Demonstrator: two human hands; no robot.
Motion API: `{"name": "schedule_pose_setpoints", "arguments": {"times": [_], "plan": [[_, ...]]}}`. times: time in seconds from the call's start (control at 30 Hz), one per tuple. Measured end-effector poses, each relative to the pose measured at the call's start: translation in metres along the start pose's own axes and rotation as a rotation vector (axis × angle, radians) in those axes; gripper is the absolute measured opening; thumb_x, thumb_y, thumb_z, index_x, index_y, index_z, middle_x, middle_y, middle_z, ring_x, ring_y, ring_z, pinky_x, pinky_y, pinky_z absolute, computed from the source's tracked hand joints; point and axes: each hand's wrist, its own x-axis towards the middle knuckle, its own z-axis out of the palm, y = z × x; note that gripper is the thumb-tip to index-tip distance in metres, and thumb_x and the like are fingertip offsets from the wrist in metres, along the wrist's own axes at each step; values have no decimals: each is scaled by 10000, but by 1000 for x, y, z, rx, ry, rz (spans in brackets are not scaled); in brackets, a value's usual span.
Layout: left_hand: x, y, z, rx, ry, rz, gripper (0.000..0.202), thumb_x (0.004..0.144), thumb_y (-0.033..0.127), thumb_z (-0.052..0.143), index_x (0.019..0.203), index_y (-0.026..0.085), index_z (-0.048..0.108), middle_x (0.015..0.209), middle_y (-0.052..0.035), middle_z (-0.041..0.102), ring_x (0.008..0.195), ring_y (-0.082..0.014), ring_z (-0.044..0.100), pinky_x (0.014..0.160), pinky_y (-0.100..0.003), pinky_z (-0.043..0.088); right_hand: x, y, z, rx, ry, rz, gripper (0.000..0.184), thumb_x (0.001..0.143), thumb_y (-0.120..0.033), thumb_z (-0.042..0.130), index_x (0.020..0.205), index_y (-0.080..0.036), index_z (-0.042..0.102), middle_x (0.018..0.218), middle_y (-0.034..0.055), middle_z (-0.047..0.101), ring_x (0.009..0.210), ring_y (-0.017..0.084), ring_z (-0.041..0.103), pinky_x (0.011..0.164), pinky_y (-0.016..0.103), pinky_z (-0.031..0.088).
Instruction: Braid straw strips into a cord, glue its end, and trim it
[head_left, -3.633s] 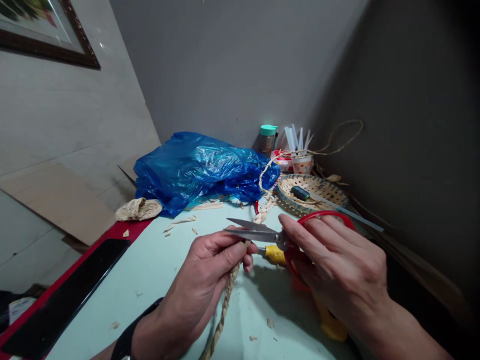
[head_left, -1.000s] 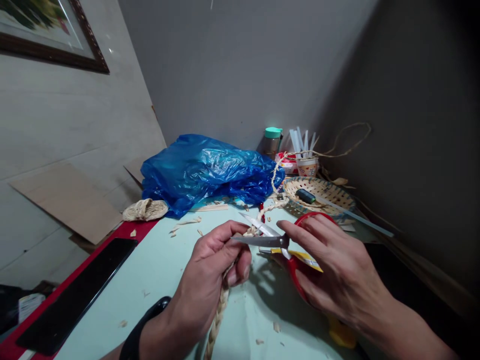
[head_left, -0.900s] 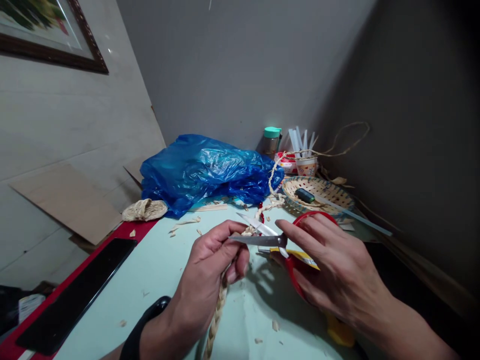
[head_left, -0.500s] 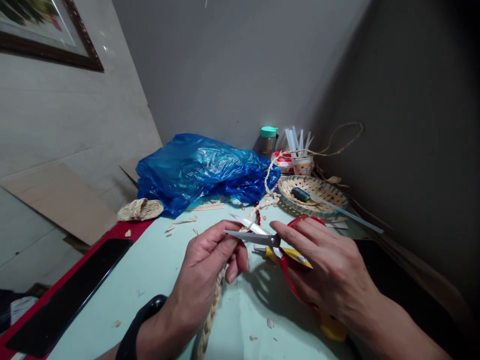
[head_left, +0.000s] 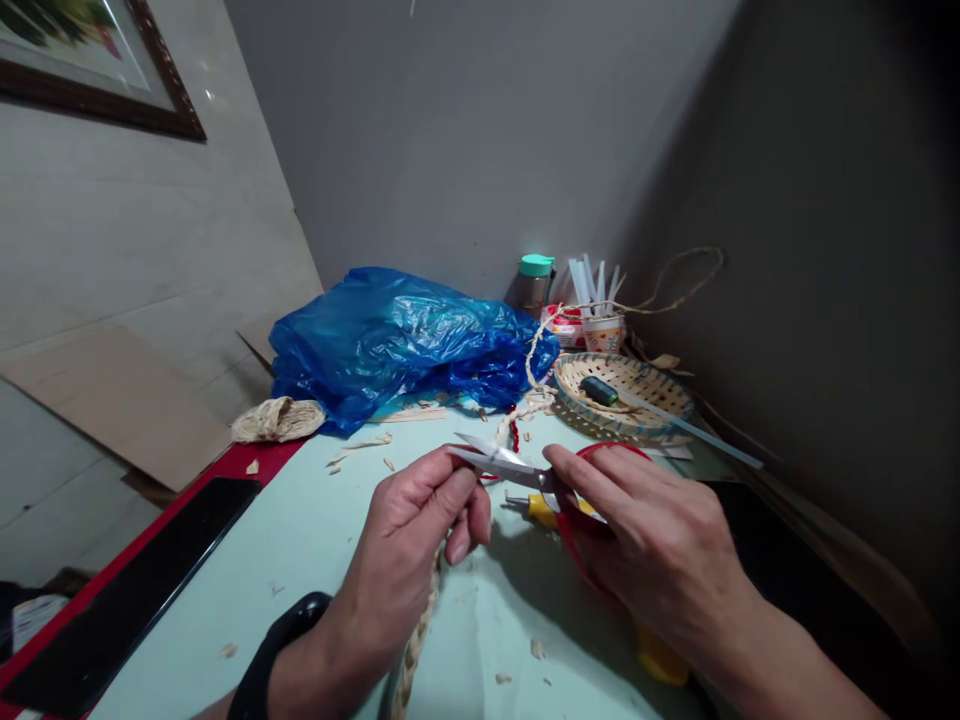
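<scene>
My right hand (head_left: 652,520) is closed around the red handles of a pair of scissors (head_left: 517,466), whose blades point left and stand slightly apart. Their tips reach over the fingertips of my left hand (head_left: 424,525). That hand pinches a braided straw cord (head_left: 414,645), which hangs down toward the front edge of the view. What lies right between the blades is too small to make out. Beneath the scissors, a yellow-handled tool (head_left: 538,508) with a metal tip lies on the table, partly hidden by my right hand.
A blue plastic bag (head_left: 405,340) fills the back of the pale green table (head_left: 300,560). Behind on the right are a woven basket (head_left: 645,390) with a dark thread spool (head_left: 599,390), a cup of white sticks (head_left: 602,332) and a green-lidded bottle (head_left: 535,282). A straw bundle (head_left: 277,420) lies left.
The scissor blades have drawn closer together near my left fingertips. My left hand still pinches the cord in almost the same place.
</scene>
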Motion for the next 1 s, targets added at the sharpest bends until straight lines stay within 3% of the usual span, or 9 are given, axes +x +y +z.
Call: {"name": "schedule_pose_setpoints", "arguments": {"times": [0.1, 0.2, 0.3, 0.4, 0.47, 0.53, 0.67, 0.87, 1.0], "plan": [[1, -1, -1, -23, -9, -10, 244, 931, 271, 554, 725, 162, 627, 606, 33, 570, 490, -32, 377, 486, -169, 282, -2, -1, 0, -2, 1, 24, 272, 874, -92, 545, 1136, -144, 597, 750, 34, 631, 609, 159, 576, 526, 263, 411], [1, -2, 0, -96, -32, -51, 146, 925, 271, 568, 879, 182, 673, 604, 31, 585, 487, -31, 383, 484, -164, 273, -2, 0, 1, 139, 20, 164, 213, 877, -126, 533, 1063, -175, 624, 733, 24, 643, 580, 146, 578, 508, 248, 417], [-1, -1, 0, -152, -66, -91, 147, 924, 279, 572, 934, 181, 681, 606, 22, 597, 484, -30, 392, 486, -165, 276, 4, 2, -1, 489, 41, 521, 103, 878, -241, 578, 960, -202, 626, 674, -1, 630, 533, 127, 559, 488, 231, 434], [-4, -1, -2, -129, -130, -130, 138, 907, 287, 599, 947, 180, 677, 651, 14, 616, 513, -36, 416, 512, -170, 302, 13, 3, -4, 911, 52, 939, 271, 833, -441, 660, 972, -222, 582, 673, 2, 646, 565, 159, 616, 438, 218, 458], [-5, 0, -3, -62, -191, -158, 143, 891, 292, 616, 958, 178, 671, 716, 1, 639, 547, -49, 439, 530, -183, 322, 18, 2, -5, 1143, 52, 1078, 362, 789, -498, 699, 990, -232, 559, 740, 19, 675, 648, 185, 662, 443, 210, 485], [-5, 0, -3, 26, -252, -185, 140, 870, 289, 636, 936, 169, 667, 759, -9, 643, 582, -65, 459, 548, -199, 342, 21, 1, -6, 1318, 51, 1119, 364, 776, -479, 724, 999, -240, 563, 815, 18, 680, 705, 172, 669, 507, 206, 522], [-3, -1, 0, 126, -327, -279, 146, 777, 265, 731, 835, 156, 654, 747, 6, 590, 686, -98, 489, 617, -210, 366, 20, 0, -4, 1551, 26, 1152, 381, 742, -395, 780, 1024, -237, 579, 835, -6, 669, 625, 94, 614, 563, 183, 521], [-4, -4, 3, 5, -356, -364, 196, 814, 340, 690, 913, 173, 673, 770, -9, 641, 712, -116, 503, 650, -227, 363, 19, -2, -5, 1639, -58, 1176, 518, 686, -344, 821, 1115, -231, 554, 825, -5, 679, 559, 93, 604, 515, 199, 493], [-4, -3, 4, 52, -274, -367, 201, 798, 363, 702, 813, 163, 694, 719, -10, 652, 644, -109, 488, 609, -232, 343, 22, -5, -6, 1628, -83, 1162, 597, 639, -331, 850, 1134, -217, 537, 793, 5, 685, 524, 97, 586, 473, 198, 456]]}}
